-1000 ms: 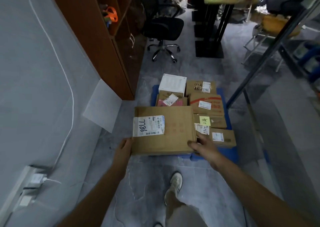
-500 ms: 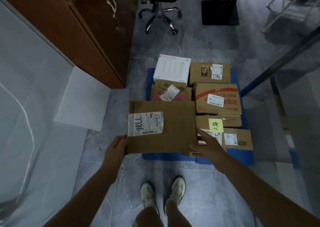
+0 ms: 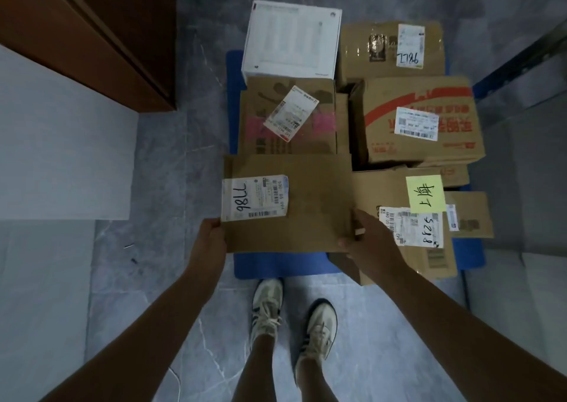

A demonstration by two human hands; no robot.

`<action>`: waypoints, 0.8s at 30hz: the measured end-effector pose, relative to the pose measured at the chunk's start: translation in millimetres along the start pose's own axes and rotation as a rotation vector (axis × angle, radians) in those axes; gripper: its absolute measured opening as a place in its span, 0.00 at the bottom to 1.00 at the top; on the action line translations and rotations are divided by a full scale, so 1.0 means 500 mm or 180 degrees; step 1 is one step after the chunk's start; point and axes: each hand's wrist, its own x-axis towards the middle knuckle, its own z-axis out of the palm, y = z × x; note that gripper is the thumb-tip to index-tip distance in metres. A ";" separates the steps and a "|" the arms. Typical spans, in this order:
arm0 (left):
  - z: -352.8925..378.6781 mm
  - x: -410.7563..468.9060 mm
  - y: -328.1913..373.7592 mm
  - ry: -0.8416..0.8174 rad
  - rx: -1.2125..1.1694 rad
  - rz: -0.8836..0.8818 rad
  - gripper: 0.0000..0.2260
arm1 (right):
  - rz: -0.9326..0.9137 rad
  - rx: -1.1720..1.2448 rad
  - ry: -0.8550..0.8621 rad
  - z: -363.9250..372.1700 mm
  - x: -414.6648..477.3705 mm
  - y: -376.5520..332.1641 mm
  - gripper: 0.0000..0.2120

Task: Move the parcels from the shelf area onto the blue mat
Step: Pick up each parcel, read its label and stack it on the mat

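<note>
Mostly stacked: parcels (image 3: pixel 420 119) fill the mat (image 3: pixel 276 265); left hand (image 3: pixel 211 242), right hand (image 3: pixel 372 245) grip a box (image 3: pixel 313 205) over its near-left corner.

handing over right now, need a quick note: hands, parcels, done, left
Left hand grips the flat parcel's left edge, right hand its right edge.
The parcel is over the blue mat's near left corner; whether it rests there cannot be told.
Done: other parcels lie on the mat.
Left: set this one down, let go; the shelf is out of view.
</note>
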 end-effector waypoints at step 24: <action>0.006 0.024 -0.046 -0.0432 0.0892 -0.0295 0.04 | -0.0019 -0.1063 0.0141 0.038 -0.012 0.053 0.07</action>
